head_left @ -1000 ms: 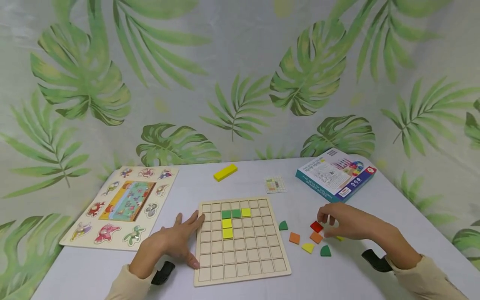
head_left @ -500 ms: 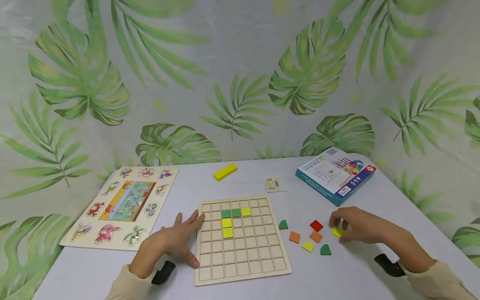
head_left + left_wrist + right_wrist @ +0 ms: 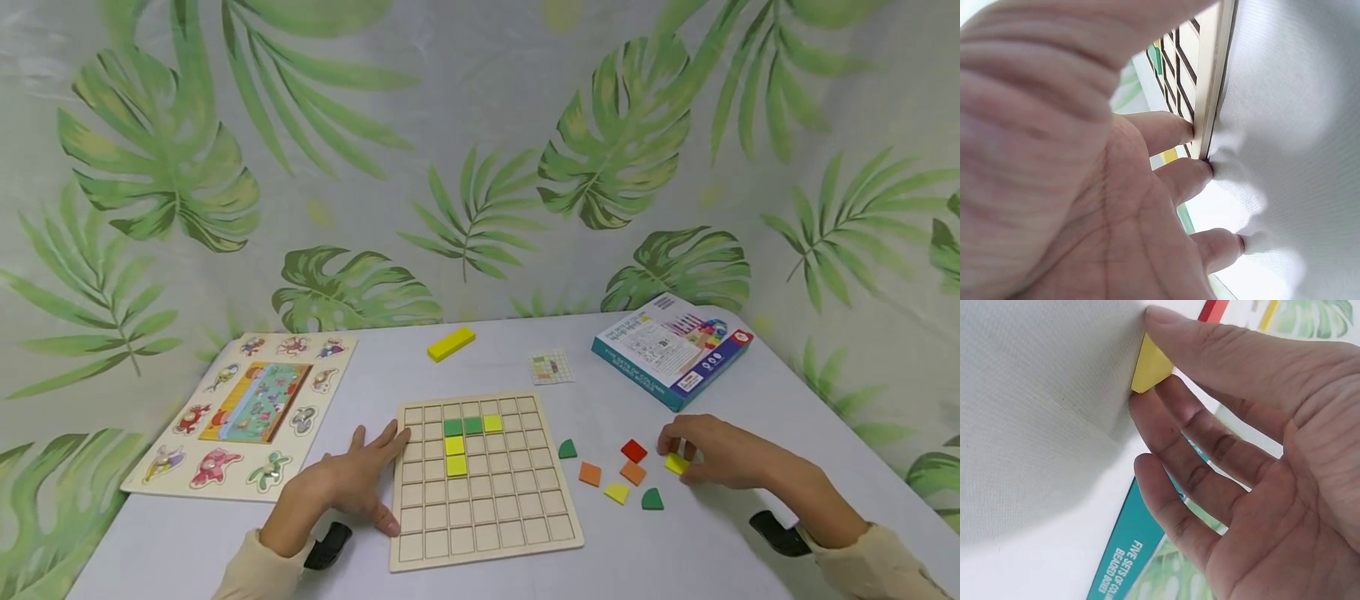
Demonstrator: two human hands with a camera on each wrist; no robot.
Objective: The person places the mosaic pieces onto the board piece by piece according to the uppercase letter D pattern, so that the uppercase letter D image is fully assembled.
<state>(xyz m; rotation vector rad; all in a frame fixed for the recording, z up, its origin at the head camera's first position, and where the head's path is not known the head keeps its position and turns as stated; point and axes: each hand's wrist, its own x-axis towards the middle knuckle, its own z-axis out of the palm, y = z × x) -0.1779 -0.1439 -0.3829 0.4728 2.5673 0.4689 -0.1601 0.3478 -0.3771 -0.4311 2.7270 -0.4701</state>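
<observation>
My left hand (image 3: 352, 479) lies spread at the left edge of the wooden grid board (image 3: 487, 521). Its fingertips touch the rim and the cloth beside it, as the left wrist view shows. On the board sit two green square tiles (image 3: 462, 427) and several yellow square tiles (image 3: 454, 447). To the right, my right hand (image 3: 712, 450) pinches a flat yellow tile (image 3: 1150, 365) between thumb and fingertips, low at the tablecloth. Part of this tile is hidden by the thumb. Left of that hand lie a red square tile (image 3: 633, 451) and orange square tiles (image 3: 590, 474).
Green quarter-round pieces (image 3: 652, 499) and a yellow one (image 3: 617, 493) are scattered between board and right hand. A teal-sided box (image 3: 667, 350) stands behind them, near a small pattern card (image 3: 551, 367). A yellow block (image 3: 451, 344) and an animal puzzle board (image 3: 240, 417) lie farther left.
My right hand has moved rightward from above the red and orange tiles to the yellow tile and taken it between its fingers. The left hand has stayed at the board's edge.
</observation>
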